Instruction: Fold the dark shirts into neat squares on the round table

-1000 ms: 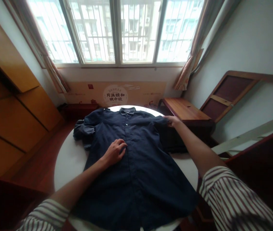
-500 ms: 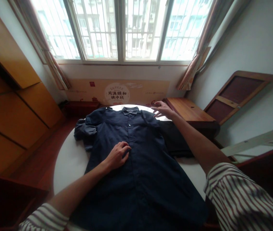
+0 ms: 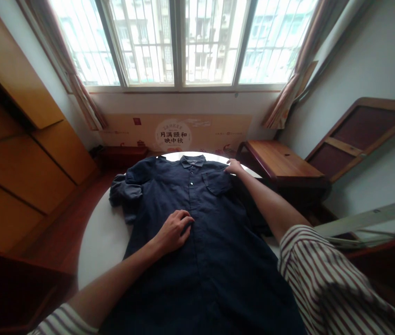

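Left hand (image 3: 175, 231) lies on the front of the dark blue shirt (image 3: 214, 251), beside the button line, fingers half curled; cannot tell whether cloth is pinched. Right hand (image 3: 234, 167) touches the shirt's far right shoulder edge, fingers bent; firmness of grasp not discernible. Shirt is spread face up on the round white tabletop (image 3: 102, 246), collar (image 3: 193, 161) at the far side. Greyish bunched cloth (image 3: 129, 191) at left. Beyond: printed banner (image 3: 221, 128) below barred windows (image 3: 211, 42).
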A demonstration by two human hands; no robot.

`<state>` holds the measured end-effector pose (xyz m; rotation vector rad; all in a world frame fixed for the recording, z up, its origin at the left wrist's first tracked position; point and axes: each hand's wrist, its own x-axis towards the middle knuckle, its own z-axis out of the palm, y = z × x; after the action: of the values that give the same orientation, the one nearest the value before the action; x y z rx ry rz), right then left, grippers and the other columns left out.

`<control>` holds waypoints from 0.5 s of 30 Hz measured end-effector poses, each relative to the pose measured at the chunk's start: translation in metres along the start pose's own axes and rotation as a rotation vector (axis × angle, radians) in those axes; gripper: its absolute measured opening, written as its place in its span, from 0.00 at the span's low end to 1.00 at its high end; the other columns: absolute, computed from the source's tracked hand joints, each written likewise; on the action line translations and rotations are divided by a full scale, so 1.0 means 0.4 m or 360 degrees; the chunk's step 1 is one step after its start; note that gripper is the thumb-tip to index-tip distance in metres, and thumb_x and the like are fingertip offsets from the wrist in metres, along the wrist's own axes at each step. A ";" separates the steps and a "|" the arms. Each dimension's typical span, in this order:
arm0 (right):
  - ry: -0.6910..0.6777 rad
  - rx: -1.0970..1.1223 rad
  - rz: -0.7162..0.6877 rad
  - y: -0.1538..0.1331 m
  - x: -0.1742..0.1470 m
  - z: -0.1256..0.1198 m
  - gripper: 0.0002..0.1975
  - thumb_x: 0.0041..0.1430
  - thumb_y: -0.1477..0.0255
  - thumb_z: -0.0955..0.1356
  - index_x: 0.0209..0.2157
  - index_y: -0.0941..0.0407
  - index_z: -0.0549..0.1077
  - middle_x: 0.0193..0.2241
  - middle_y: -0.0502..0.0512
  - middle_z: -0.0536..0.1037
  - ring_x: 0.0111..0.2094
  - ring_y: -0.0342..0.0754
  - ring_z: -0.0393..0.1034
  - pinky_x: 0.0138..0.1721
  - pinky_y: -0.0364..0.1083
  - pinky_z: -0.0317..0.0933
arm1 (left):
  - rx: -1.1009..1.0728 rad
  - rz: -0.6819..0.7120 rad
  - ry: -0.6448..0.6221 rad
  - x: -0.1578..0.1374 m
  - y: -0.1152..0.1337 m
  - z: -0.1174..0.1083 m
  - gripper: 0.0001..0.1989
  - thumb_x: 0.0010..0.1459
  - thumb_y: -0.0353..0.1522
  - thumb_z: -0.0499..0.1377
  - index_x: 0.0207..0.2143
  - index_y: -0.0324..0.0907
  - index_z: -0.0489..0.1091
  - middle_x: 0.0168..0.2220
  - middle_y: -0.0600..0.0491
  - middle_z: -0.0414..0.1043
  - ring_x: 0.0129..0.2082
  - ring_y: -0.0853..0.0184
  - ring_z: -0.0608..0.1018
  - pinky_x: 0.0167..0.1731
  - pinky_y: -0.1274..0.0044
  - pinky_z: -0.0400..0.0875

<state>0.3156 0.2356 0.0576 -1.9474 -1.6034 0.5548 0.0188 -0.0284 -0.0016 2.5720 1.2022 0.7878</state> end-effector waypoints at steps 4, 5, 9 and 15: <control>0.0118 0.0032 -0.0051 0.011 0.027 -0.007 0.18 0.50 0.79 0.71 0.45 0.61 0.76 0.46 0.61 0.78 0.48 0.51 0.72 0.48 0.43 0.66 | 0.0000 -0.0006 -0.0026 0.000 0.000 -0.003 0.13 0.63 0.28 0.55 0.49 0.43 0.70 0.48 0.46 0.69 0.49 0.59 0.72 0.53 0.64 0.70; 0.0141 0.0034 -0.0039 0.019 0.030 -0.013 0.18 0.53 0.79 0.70 0.47 0.61 0.75 0.46 0.61 0.78 0.47 0.49 0.73 0.47 0.43 0.67 | 0.0003 -0.0008 -0.0030 0.000 0.000 -0.003 0.13 0.63 0.28 0.55 0.49 0.43 0.69 0.49 0.46 0.69 0.50 0.59 0.72 0.53 0.65 0.70; 0.0156 -0.0030 0.0057 0.054 0.021 -0.040 0.17 0.54 0.78 0.69 0.47 0.63 0.73 0.47 0.66 0.77 0.45 0.51 0.74 0.45 0.45 0.67 | 0.0027 -0.0015 -0.0052 0.001 0.002 -0.005 0.13 0.63 0.28 0.55 0.50 0.43 0.69 0.49 0.46 0.68 0.50 0.59 0.72 0.53 0.64 0.70; 0.0020 -0.0140 0.0042 0.057 -0.019 -0.051 0.27 0.48 0.61 0.77 0.46 0.62 0.73 0.45 0.67 0.77 0.46 0.56 0.73 0.45 0.48 0.67 | 0.0028 -0.0002 -0.0051 -0.001 0.003 -0.001 0.14 0.63 0.28 0.55 0.51 0.44 0.69 0.49 0.46 0.68 0.50 0.58 0.72 0.53 0.64 0.70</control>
<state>0.3439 0.2220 0.0581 -2.0347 -1.6217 0.4891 0.0193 -0.0294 -0.0009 2.5876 1.2069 0.7360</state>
